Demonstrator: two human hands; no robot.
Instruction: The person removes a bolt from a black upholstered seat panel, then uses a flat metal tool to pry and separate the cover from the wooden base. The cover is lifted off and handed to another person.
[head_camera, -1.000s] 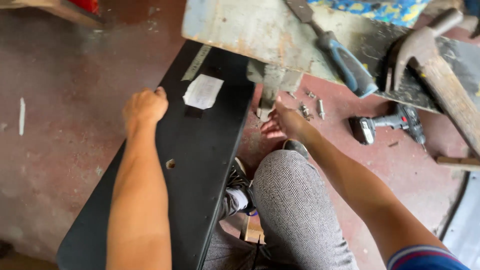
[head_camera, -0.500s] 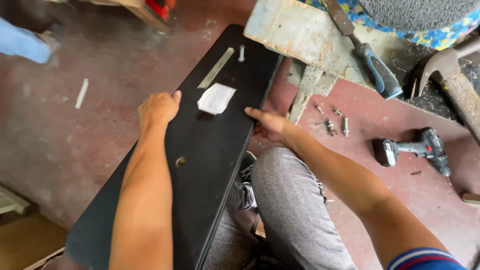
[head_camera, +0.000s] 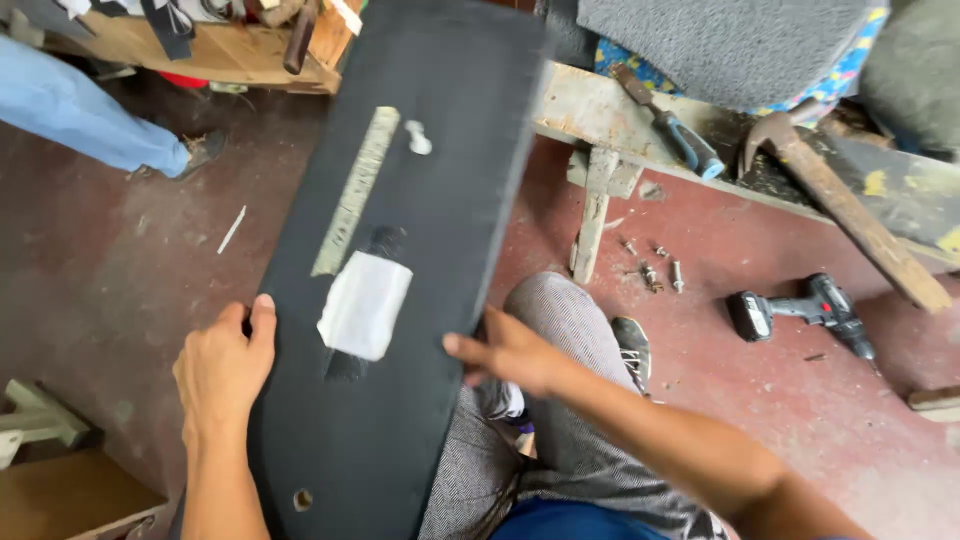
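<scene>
- You are now gripping the long black board (head_camera: 420, 250) by both long edges; a second ago your left hand (head_camera: 222, 375) was resting as a fist on top of it and your right hand (head_camera: 510, 350) was down among the screws (head_camera: 655, 272) on the floor.
- The board is now rising at its far end and covering the near edge of the wooden bench (head_camera: 640, 120), where before it was lying lower across your lap; in my judgement you are lifting or turning it rather than working on its face.
- Your left fingers are curling under the left edge with the thumb lying along the top; your right fingers are pressing together against the right edge, thumb pointing toward the board.
- The white patch (head_camera: 365, 305) and the pale strip (head_camera: 355, 190) are staying stuck to the black face; a small hole (head_camera: 302, 498) is showing near the close end.
- The board's far end is blurring and running out of the top of the view; its underside is hidden, and so are your fingertips beneath it.
- The cordless drill (head_camera: 800, 310) is lying on the red floor, well apart from your hands; the hammer (head_camera: 830, 195) and the blue-handled tool (head_camera: 675, 130) are resting on the bench.
- Another person's blue sleeve or trouser leg (head_camera: 80, 110) is cutting in at the upper left; I cannot tell which.
</scene>
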